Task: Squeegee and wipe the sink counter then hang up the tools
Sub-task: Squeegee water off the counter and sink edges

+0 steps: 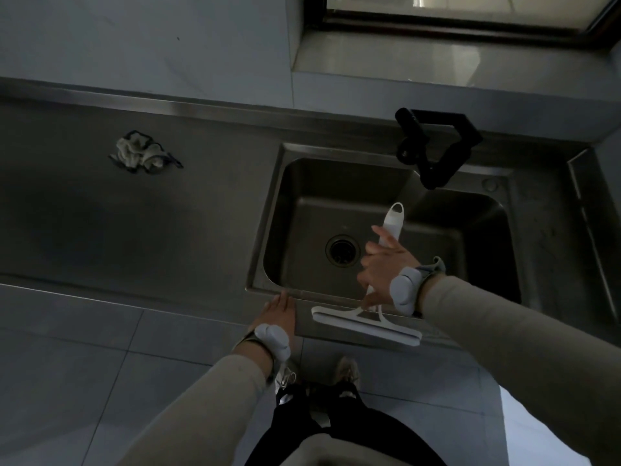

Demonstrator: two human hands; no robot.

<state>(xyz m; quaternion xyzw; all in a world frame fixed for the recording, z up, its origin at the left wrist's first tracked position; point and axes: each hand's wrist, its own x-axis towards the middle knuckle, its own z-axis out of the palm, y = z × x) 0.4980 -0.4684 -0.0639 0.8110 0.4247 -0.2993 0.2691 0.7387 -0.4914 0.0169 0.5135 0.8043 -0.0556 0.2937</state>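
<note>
My right hand (pixel 379 269) grips the handle of a white squeegee (pixel 366 322). Its blade lies along the front rim of the steel counter (pixel 141 213), just in front of the sink basin (pixel 379 210), and the handle's looped end points out over the basin. My left hand (pixel 279 309) rests flat on the counter's front edge, left of the blade, holding nothing. A crumpled grey-white cloth (pixel 142 153) lies on the counter at the back left, far from both hands.
A black faucet (pixel 433 146) juts over the sink's back edge. The drain (pixel 342 251) sits in the basin floor. A window sill runs above the backsplash at the upper right. Grey floor tiles and my shoes show below the counter.
</note>
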